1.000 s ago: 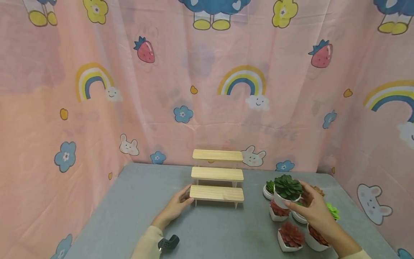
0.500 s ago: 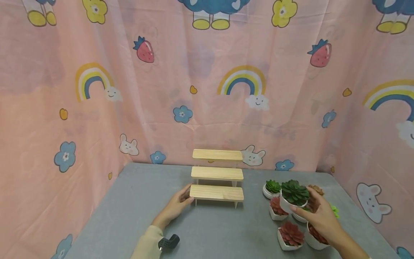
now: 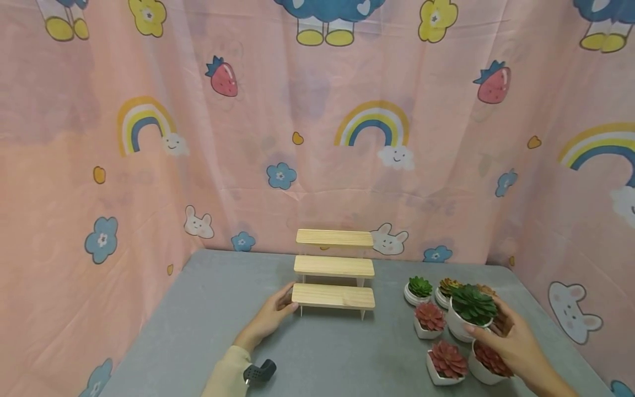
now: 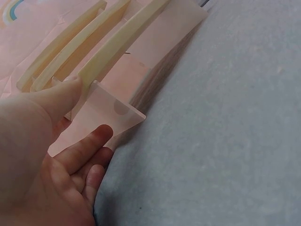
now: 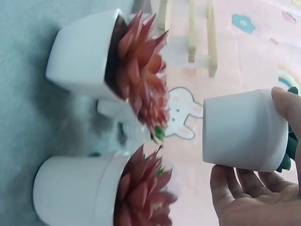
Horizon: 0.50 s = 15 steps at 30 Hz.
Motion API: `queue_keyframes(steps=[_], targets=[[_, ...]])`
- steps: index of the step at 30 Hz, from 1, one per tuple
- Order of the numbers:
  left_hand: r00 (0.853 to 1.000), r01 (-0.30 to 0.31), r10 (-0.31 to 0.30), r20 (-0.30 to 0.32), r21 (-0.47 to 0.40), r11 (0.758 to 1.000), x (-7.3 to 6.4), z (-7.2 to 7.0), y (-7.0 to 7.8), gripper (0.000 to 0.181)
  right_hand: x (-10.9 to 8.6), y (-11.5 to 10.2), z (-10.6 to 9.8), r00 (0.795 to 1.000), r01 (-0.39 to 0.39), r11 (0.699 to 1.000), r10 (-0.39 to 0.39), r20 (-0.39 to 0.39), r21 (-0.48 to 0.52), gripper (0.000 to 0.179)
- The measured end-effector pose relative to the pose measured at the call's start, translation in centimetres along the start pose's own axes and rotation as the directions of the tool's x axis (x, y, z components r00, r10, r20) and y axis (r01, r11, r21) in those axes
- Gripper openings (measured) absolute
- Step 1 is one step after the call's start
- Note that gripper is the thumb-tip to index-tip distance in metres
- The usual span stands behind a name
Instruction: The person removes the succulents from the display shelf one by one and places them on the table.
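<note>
A three-tier display stand with pale wooden boards and clear side panels stands at the table's back middle. My left hand holds the left end of its lowest step; in the left wrist view the thumb lies against the board and the fingers meet the clear panel. In my right hand is a dark green potted succulent, gripped by its round white pot. The right wrist view shows this pot raised above the table, thumb at the rim and fingers along the opposite side.
Several potted succulents cluster at the right: a green one, a yellowish one, and red ones in white pots, including a square front one and a round one. A pink patterned curtain encloses the grey table.
My right hand has carried the dark green succulent rightward and slightly toward me, uncovering the yellowish one behind. My left hand stays at the stand.
</note>
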<state>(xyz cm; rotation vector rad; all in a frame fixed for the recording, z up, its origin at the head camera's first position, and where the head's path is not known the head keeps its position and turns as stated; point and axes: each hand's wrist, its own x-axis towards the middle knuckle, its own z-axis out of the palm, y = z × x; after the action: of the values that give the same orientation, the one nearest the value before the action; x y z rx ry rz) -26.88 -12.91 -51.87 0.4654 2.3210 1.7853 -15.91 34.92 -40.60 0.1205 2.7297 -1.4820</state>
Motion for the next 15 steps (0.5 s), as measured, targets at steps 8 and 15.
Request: queue_keyframes(steps=[8,15], targets=[[1.0,0.01,-0.01,-0.01,0.012,1.0,-0.1,0.1,-0.1,0.068,-0.6,1.8,-1.3,0.999,0.0,0.999,-0.001,-0.054,-0.035,0.089],[1.0,-0.009,0.009,-0.008,0.01,1.0,-0.1,0.1,-0.1,0.067,-1.1,2.3,-3.2,0.989,-0.148,0.989,0.148,0.001,-0.007,0.101]])
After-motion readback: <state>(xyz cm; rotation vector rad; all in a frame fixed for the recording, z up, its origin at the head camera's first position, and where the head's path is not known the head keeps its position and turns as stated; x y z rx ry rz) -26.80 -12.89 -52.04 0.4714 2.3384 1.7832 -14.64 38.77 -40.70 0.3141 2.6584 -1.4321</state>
